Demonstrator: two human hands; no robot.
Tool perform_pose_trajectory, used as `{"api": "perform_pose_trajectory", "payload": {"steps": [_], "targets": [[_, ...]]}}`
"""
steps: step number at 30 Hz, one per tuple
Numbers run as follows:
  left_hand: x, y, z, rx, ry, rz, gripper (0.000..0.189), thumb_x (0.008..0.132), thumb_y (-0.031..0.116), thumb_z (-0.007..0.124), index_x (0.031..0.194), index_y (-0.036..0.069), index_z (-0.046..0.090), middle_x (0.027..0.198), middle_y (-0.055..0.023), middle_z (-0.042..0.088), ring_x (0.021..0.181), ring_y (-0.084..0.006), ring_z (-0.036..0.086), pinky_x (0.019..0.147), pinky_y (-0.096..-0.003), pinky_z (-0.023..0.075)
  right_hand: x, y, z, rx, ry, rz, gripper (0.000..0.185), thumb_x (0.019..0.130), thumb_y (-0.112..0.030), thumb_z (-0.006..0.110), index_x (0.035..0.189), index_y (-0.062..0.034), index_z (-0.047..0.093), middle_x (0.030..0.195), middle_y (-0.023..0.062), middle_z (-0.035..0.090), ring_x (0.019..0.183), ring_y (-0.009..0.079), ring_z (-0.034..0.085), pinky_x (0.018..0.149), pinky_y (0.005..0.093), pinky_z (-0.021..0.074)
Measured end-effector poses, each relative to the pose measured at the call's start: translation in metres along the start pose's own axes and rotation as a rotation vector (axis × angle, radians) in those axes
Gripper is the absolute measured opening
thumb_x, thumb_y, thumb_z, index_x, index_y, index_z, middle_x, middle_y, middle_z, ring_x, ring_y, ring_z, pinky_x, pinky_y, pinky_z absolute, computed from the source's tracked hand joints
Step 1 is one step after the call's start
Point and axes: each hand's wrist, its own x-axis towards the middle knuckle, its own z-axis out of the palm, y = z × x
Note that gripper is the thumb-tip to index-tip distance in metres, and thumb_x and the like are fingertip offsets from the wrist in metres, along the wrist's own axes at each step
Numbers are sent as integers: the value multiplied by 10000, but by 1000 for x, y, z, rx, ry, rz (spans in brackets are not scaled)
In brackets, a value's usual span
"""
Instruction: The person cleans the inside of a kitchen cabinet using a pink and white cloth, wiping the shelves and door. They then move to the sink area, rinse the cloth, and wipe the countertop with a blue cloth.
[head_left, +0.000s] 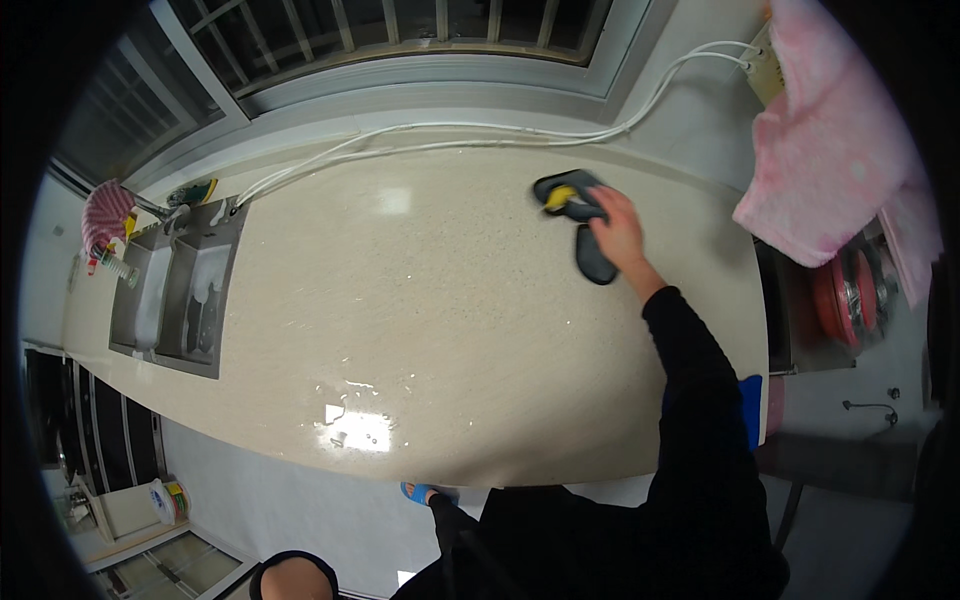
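My right hand (619, 232) is on a dark grey, flat cleaning tool (598, 262) with rounded ends and a yellow part (559, 198). The tool lies on the pale stone countertop (450, 300), towards the back right. Motion blur and my fingers hide some of it, so its exact kind is unclear, and I cannot tell whether it is one piece or two. My left hand is out of view. Wet patches and small drops shine on the countertop before me.
Left, a double-bowl steel sink (169, 300) holds suds, with a faucet (176, 217) behind it. White cables (450, 135) run along the back wall below the barred window (420, 30). A pink towel (832, 142) hangs at right; a blue object (751, 412) sits by my sleeve.
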Motion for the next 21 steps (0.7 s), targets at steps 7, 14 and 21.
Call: {"api": "perform_pose_trajectory", "payload": {"steps": [7,14,21], "targets": [[-9,82,-86,800,-332,-217,242,859,188,497,1077,85,498,1029,-86,501,986,-260,473,793,-379,426,-54,-70,66,-265,46,127,428,725,-72,596,1151,-32,574,1177,181,548,1162,363,451,1011,428,355],[-92,148,-210,1013,66,-1214,487,818,118,532,1281,25,412,1122,-113,468,1029,-198,466,848,-337,415,-73,-320,186,86,-45,-93,378,719,-63,593,1097,-69,611,1187,149,551,1204,344,426,1039,438,327],[-146,162,-297,1311,-142,-1468,483,850,157,581,1284,33,409,1094,-120,456,1014,-229,462,850,-349,414,-58,-372,159,1409,-92,695,383,810,-99,509,1188,-126,567,994,72,603,862,199,578,783,340,492]]}}
